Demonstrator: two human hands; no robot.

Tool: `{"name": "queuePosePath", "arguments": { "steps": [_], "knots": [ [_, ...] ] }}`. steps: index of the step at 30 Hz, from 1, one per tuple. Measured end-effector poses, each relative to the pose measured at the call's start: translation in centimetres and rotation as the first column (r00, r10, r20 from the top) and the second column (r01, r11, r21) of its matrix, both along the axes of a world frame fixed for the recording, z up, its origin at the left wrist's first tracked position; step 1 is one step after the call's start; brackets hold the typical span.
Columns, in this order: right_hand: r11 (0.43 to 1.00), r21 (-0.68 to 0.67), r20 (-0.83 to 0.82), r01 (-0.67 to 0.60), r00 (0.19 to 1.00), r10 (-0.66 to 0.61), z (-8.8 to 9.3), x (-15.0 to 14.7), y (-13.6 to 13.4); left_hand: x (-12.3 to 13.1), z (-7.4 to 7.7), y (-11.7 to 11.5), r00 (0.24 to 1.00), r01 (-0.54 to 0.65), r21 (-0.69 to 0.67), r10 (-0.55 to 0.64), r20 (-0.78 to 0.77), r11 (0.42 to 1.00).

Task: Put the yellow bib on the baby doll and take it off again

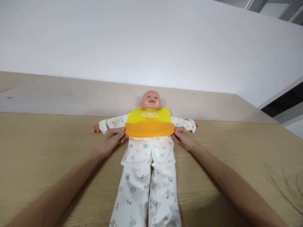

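My left hand (112, 141) and my right hand (182, 138) are both closed, gripping the two lower side edges of a yellow and orange silicone bib (149, 123), and that opposed hold keeps it spread flat across the chest. The bib lies on a bald vinyl baby doll (150, 100), which rests on its back directly in front of me, arms out to the sides, so both edges sit within easy reach. The doll wears a white patterned cotton pajama set (144, 186). Beneath it is a light wood-grain tabletop (42, 151), meeting a paler beige board (71, 97) beyond the doll's head, with a smooth white wall (142, 41) rising behind.
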State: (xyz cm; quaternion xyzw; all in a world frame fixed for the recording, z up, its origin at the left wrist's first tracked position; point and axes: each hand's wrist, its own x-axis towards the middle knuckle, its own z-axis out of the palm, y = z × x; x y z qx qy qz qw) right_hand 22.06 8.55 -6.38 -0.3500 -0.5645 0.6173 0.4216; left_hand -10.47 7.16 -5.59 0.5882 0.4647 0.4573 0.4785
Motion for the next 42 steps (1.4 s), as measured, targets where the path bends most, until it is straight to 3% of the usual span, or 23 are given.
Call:
{"name": "queuePosePath", "arguments": {
  "steps": [6,10,13,27,42],
  "knots": [
    [1.0,-0.014,-0.065,0.0,0.998,-0.001,0.2,0.0,0.1,-0.2,-1.0,0.4,0.99,-0.102,-0.06,0.108,0.089,0.993],
    [0.998,-0.044,-0.121,0.032,0.992,-0.037,0.3,-0.3,0.0,0.3,-0.8,0.5,0.959,-0.083,-0.083,0.103,0.266,0.993],
    [0.996,-0.053,-0.132,0.067,0.989,-0.073,0.6,-0.7,-0.2,0.5,-0.6,0.5,0.945,-0.061,-0.113,0.094,0.314,0.992],
    [0.989,-0.048,-0.044,0.143,0.988,-0.145,0.9,-1.6,-0.6,0.6,-0.9,0.6,0.973,-0.043,-0.133,0.071,0.217,0.99],
    [0.982,-0.046,-0.024,0.182,0.983,-0.183,1.6,-2.0,-1.0,1.2,-0.3,0.1,0.993,-0.07,-0.106,0.079,0.088,0.992]
  ]
}}
